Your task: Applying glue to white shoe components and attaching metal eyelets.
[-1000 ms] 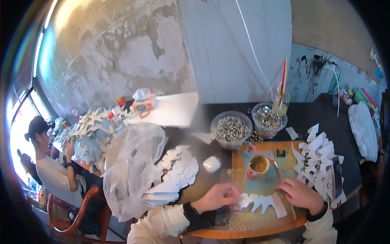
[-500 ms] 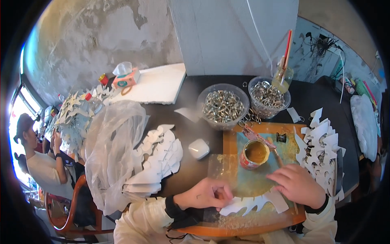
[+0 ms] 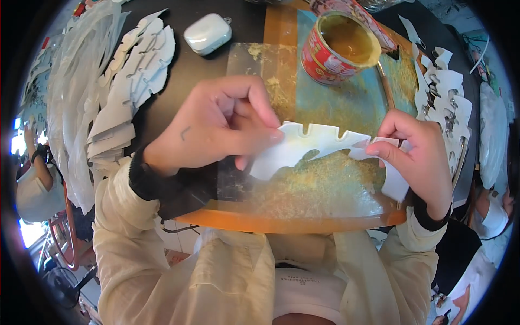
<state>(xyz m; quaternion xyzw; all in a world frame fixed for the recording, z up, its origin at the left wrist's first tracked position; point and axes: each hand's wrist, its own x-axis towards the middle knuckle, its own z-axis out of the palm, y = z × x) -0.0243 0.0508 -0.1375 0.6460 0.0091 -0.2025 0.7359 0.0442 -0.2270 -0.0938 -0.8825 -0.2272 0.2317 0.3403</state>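
Between my two hands I hold up a white notched strip (image 3: pixel 319 138), its upper edge cut with several slots and its lower edge curved. My left hand (image 3: pixel 216 119) pinches its left end between thumb and fingers. Farther along, my right hand (image 3: pixel 417 149) grips the right part, whose tail hangs down below the fingers. The strip is above a glue-stained work board (image 3: pixel 303 189). Beyond it stands a red tin (image 3: pixel 325 59) of yellowish-brown paste. A brush with a wooden handle (image 3: pixel 387 86) lies to the right of the tin.
Stacked white cut pieces (image 3: pixel 135 81) lie at the left, beside a clear plastic bag (image 3: pixel 78 114). More white pieces with metal bits (image 3: pixel 452 103) lie at the right. A small white case (image 3: pixel 207 33) rests on the black table. Other people appear at both sides.
Both hands have taken hold of the white strip and raised it off the board; the right hand was open above it before. My view has tilted down and closer.
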